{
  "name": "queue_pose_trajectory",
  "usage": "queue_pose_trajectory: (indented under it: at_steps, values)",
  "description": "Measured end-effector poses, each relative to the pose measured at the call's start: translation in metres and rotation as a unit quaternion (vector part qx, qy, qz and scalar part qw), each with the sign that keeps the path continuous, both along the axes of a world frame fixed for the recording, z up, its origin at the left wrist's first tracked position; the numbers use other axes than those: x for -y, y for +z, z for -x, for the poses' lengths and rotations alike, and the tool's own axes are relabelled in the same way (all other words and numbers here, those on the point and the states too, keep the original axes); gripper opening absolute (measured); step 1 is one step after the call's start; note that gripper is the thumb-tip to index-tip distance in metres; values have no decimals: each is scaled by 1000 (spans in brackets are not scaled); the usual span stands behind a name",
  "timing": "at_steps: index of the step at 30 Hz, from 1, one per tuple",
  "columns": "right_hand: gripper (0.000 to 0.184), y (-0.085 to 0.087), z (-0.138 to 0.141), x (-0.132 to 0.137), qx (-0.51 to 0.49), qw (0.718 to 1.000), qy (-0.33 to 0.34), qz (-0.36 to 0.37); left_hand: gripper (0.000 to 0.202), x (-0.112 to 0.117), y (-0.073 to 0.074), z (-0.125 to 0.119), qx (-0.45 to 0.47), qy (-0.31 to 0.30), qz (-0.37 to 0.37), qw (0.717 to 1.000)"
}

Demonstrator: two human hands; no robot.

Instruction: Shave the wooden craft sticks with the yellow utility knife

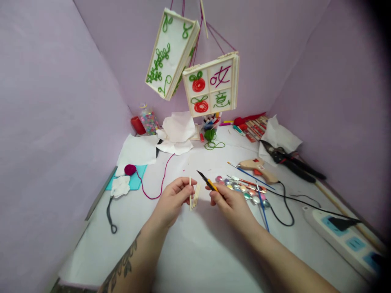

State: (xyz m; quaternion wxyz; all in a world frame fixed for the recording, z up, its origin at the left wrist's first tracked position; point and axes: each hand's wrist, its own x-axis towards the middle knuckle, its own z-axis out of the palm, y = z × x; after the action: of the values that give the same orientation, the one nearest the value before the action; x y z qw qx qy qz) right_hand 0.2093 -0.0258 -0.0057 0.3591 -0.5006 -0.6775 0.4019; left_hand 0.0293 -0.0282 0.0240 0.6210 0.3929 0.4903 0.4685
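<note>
My left hand (172, 199) pinches a thin pale wooden stick (190, 191) and holds it upright over the white table (183, 252). A few more sticks (196, 196) lie just right of it on the table. My right hand (229, 201) grips a yellow and black craft knife (207, 182), its blade pointing up and left toward the stick. The two hands are close together near the table's middle.
Two stick-framed lanterns (210, 83) with yarn designs hang above. A paint palette (244, 189), brushes, a glue gun (258, 167), black cutters (287, 159) and a power strip (345, 240) lie right. A magenta yarn ball (130, 169), papers and a bead jar (148, 120) sit left and back.
</note>
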Motion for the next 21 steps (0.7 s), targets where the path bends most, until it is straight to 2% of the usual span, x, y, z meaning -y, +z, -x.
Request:
queue_pose_trajectory:
  at_steps: [4,7,10,12,16,19,21]
  values:
    - [27,2,2,1,-40,998,-30,43,31,-3,-2,1,46,64,-10,997]
    - [27,4,6,2,-122,985,-32,121,30,-4,-4,-1,87,105,-9,991]
    - [30,3,13,4,-219,957,-7,188,29,-1,-5,-6,103,118,-21,987]
    - [29,1,17,5,-240,951,1,195,27,2,-5,-10,96,118,-33,988]
    - [23,-1,15,3,-239,956,-32,167,20,6,-7,-12,20,97,-54,994]
    - [20,2,9,0,-195,972,-81,105,10,8,-10,-12,-116,43,-67,990]
    - [16,3,7,-1,-126,987,-87,56,18,10,-13,-13,-205,-13,-96,974]
